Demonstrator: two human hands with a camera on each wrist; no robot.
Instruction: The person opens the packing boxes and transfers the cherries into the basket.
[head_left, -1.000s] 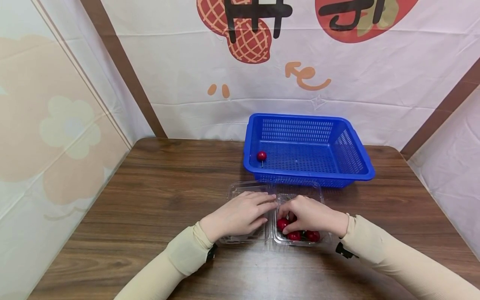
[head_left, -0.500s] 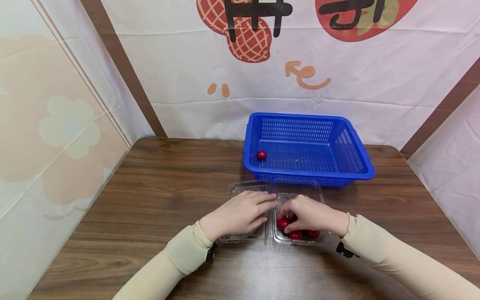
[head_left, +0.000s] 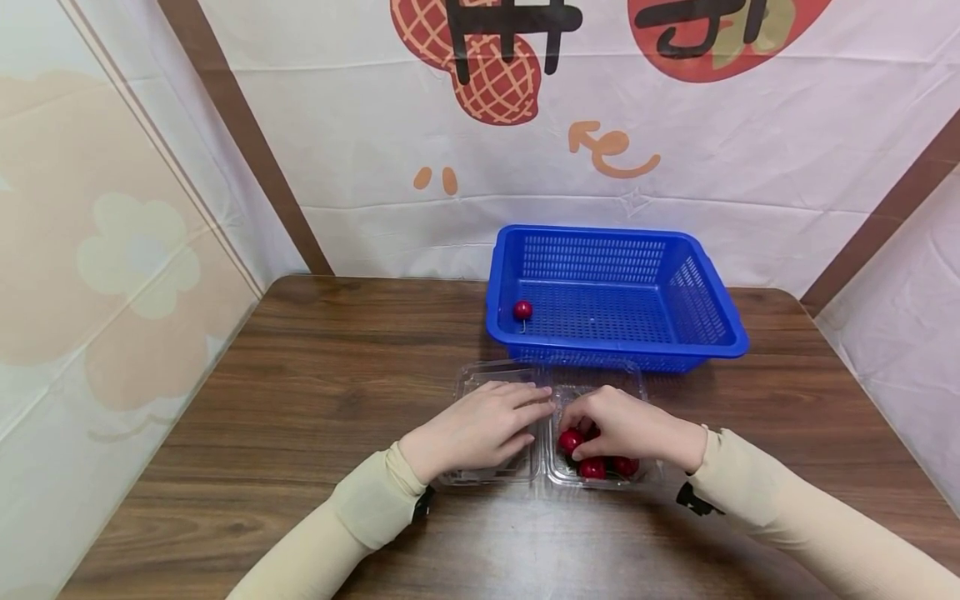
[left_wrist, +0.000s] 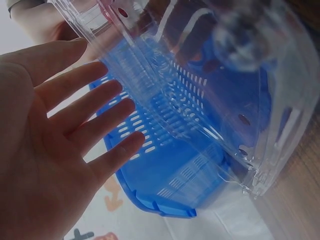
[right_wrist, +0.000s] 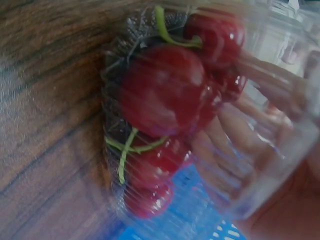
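Observation:
A hinged clear plastic box (head_left: 553, 479) lies spread open on the table, its lid half on the left. Several red cherries (head_left: 592, 468), some with green stems, sit in its right half. My right hand (head_left: 618, 425) reaches into that half and pinches a cherry (head_left: 571, 440) between thumb and fingers. Through the clear wall in the right wrist view, its fingers (right_wrist: 227, 145) show beside the heaped cherries (right_wrist: 162, 90). My left hand (head_left: 483, 425) is over the lid half, palm down, fingers loosely spread and holding nothing; the left wrist view shows its fingers (left_wrist: 107, 112) extended beside the plastic.
Just behind the box stands a blue perforated basket (head_left: 615, 342), with one stemmed cherry (head_left: 522, 310) in its left corner. Both stand on a brown wood-grain table (head_left: 337, 358). A printed white cloth (head_left: 375, 242) hangs behind the table's far edge.
My right hand has lifted slightly and shifted a little to the right, the pinched cherry moving with it. The left hand has stayed in place.

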